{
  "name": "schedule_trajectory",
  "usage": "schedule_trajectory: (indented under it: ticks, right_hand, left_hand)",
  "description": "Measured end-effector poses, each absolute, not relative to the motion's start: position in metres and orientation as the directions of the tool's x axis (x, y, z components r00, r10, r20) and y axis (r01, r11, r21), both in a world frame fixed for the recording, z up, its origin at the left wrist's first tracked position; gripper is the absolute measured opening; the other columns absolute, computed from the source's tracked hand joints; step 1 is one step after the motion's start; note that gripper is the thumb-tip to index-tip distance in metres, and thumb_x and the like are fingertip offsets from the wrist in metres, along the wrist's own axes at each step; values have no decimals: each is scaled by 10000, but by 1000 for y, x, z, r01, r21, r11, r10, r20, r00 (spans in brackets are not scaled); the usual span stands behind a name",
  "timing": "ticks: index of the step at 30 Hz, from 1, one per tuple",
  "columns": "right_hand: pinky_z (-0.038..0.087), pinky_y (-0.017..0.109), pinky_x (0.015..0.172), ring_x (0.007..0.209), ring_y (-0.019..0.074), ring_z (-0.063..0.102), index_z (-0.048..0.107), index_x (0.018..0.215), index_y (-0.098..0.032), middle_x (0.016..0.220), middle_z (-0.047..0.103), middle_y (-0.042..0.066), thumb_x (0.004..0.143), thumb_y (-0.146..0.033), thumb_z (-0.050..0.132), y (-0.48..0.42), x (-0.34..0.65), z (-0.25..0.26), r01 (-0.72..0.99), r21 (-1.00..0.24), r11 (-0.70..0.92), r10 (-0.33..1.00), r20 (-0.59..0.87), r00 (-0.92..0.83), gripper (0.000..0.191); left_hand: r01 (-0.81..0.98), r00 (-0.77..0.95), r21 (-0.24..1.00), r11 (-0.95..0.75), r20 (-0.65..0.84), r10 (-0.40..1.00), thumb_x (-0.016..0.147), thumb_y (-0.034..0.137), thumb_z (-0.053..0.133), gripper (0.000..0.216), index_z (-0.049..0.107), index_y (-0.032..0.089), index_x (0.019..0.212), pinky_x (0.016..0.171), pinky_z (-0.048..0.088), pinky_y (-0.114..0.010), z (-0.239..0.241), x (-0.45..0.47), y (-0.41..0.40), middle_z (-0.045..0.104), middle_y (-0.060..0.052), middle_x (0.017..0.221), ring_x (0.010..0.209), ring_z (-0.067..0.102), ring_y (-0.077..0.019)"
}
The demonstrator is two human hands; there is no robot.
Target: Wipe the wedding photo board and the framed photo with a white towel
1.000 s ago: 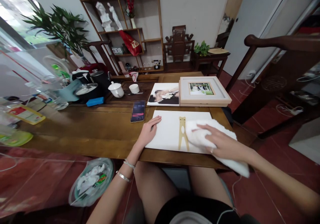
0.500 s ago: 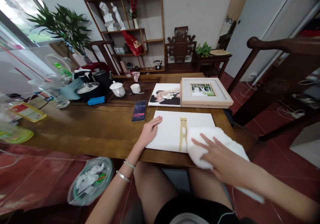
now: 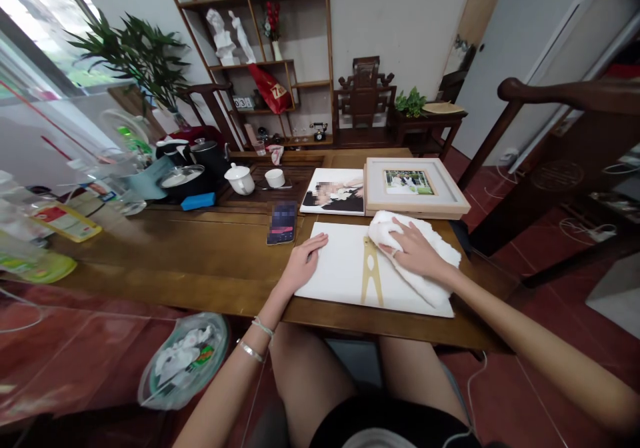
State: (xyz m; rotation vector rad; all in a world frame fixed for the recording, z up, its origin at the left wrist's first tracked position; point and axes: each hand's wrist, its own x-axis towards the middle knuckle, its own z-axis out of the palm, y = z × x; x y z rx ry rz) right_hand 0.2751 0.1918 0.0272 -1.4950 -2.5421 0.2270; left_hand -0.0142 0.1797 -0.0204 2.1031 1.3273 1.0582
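A flat white board (image 3: 335, 261) lies on the wooden table in front of me, with a gold A-shaped metal piece (image 3: 371, 275) attached near its middle. My left hand (image 3: 303, 259) rests on the board's left edge, fingers stretched out flat. On the board's right part my right hand (image 3: 417, 248) presses a bunched white towel (image 3: 440, 285), its fingers spread over the cloth. The towel hides the upper right corner of the board and touches the top of the gold piece.
Behind the board are a photo panel (image 3: 333, 192) and a pale framed picture (image 3: 417, 201). A phone (image 3: 281, 223) lies to the left. Farther left stand a white lidded cup (image 3: 240, 179), a blue block (image 3: 199, 201) and bottles. A lined waste bin (image 3: 215, 361) sits on the floor.
My right hand has moved the towel away from me, from the board's lower right edge up towards its far right corner. More of the gold piece shows. My left hand stays in place.
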Motion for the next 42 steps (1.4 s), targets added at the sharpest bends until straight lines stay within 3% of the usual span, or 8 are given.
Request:
schedule_trajectory:
  ticks: [5, 10, 16, 20, 27, 31, 38, 42]
  right_hand:
    - [118, 595, 1118, 1421, 315, 121, 651, 1051, -167, 1442, 424, 136, 844, -249, 483, 143, 261, 32, 670, -256, 697, 705, 76, -705, 279]
    - [9, 632, 1107, 1423, 351, 1, 692, 970, -210, 1533, 274, 54, 622, -125, 564, 105, 253, 42, 460, -255, 851, 471, -18, -882, 380]
    - [177, 601, 1097, 1419, 321, 126, 645, 1057, -141, 1435, 426, 156, 711, -98, 502, 167, 251, 42, 590, -217, 778, 610, 34, -792, 377]
    - [194, 621, 1075, 1409, 337, 159, 631, 1106, -127, 1380, 483, 180, 722, -106, 495, 190, 240, 45, 653, -172, 738, 664, 12, -747, 408]
    - [82, 681, 1064, 1402, 418, 71, 685, 1066, -221, 1512, 308, 105, 688, -229, 619, 115, 223, 44, 482, -171, 859, 480, -54, -875, 383]
    - [112, 658, 1076, 1399, 404, 119, 687, 1051, -210, 1505, 324, 100, 703, -246, 615, 108, 219, 45, 421, -205, 884, 420, -51, -906, 357]
    - [207, 599, 1068, 1378, 347, 245, 603, 1188, -143, 1316, 550, 154, 795, -167, 502, 194, 215, 49, 635, -136, 760, 640, -13, -768, 406]
    - [206, 657, 1034, 1370, 398, 229, 582, 1225, -140, 1405, 461, 170, 793, -162, 495, 199, 201, 49, 663, -116, 740, 666, -16, -746, 441]
  left_hand:
    - [548, 245, 708, -446, 374, 894, 826, 94, 393, 415, 675, 153, 1124, 1114, 372, -408, -20, -14, 179, 633, -76, 1255, 1246, 533, -185]
    - [549, 246, 708, -444, 371, 896, 825, 94, 405, 414, 672, 168, 1132, 1122, 360, -417, -21, -14, 180, 632, -61, 1259, 1250, 530, -190]
    - [547, 242, 715, -434, 361, 900, 822, 86, 395, 423, 672, 165, 1132, 1120, 362, -415, -20, -14, 179, 631, -65, 1260, 1250, 529, -187]
    - [544, 242, 717, -435, 362, 900, 831, 99, 396, 415, 671, 167, 1135, 1121, 358, -412, -19, -14, 179, 624, -66, 1270, 1251, 528, -183]
    - [550, 248, 714, -433, 356, 901, 839, 106, 393, 410, 668, 152, 1139, 1121, 359, -419, -19, -14, 179, 627, -80, 1264, 1256, 523, -192]
    - [550, 247, 712, -436, 360, 900, 832, 103, 398, 410, 673, 159, 1131, 1121, 360, -413, -18, -14, 178, 628, -72, 1263, 1256, 523, -192]
    - [538, 237, 719, -441, 373, 897, 825, 105, 402, 412, 680, 185, 1118, 1120, 361, -409, -19, -14, 179, 633, -46, 1260, 1244, 535, -184]
    - [549, 234, 719, -425, 356, 905, 820, 100, 405, 410, 680, 163, 1116, 1121, 358, -413, -19, -14, 179, 628, -65, 1265, 1246, 533, -196]
